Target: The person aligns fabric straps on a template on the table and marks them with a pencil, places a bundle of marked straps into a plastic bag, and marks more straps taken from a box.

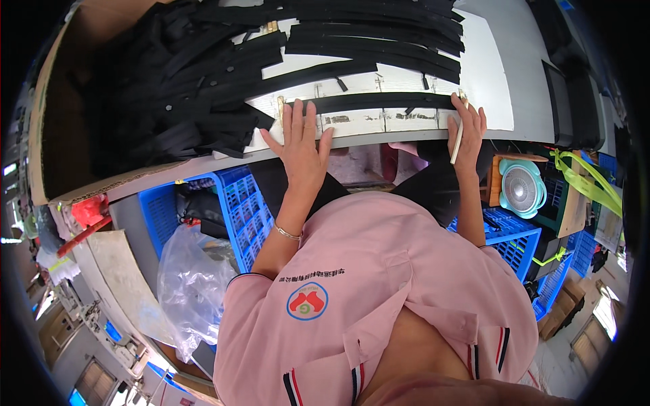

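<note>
A single black fabric strip [372,102] lies straight across a white board [497,101] with pencil-like lines and dark smudges on it. My left hand [302,149] rests on the strip's left end, fingers spread and fingertips pressing down. A short cream piece [281,108] stands beside those fingertips. At the strip's right end is my right hand [468,139], its fingertips touching the strip's end. Between its thumb and fingers it holds a slim cream-coloured, pencil-like stick [456,145], pointing down toward me. Small black tabs [342,84] lie just beyond the strip.
More black strips [376,44] lie in rows beyond, and a large heap of them [169,81] fills an open cardboard box [51,128] at left. Blue plastic crates [247,210] stand below the table on both sides. A teal fan [525,189] sits at right.
</note>
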Available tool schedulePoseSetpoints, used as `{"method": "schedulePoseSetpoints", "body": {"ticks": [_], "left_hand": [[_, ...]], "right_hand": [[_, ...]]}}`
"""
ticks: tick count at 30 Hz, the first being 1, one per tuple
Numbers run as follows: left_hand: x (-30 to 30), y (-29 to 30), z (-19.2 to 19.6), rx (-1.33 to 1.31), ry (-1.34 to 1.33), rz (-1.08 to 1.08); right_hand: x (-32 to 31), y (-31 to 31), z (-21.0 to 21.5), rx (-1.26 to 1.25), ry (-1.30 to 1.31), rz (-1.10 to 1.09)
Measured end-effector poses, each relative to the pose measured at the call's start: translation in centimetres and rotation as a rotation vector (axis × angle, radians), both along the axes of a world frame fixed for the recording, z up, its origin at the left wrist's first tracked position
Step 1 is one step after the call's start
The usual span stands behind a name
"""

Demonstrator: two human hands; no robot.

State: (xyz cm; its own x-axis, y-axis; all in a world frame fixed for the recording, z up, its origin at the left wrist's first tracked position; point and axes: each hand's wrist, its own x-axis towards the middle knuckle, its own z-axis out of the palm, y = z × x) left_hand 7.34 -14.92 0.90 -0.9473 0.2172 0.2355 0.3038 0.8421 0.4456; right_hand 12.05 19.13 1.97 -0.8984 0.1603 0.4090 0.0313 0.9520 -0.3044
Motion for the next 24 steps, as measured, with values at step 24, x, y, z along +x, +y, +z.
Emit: {"method": "schedulePoseSetpoints", "body": {"ticks": [24], "left_hand": [[0.0, 0.2, -0.2, 0.014, 0.084, 0.025]], "right_hand": [[-10.0, -18.3, -0.1, -0.973, -0.204, 0.421]]}}
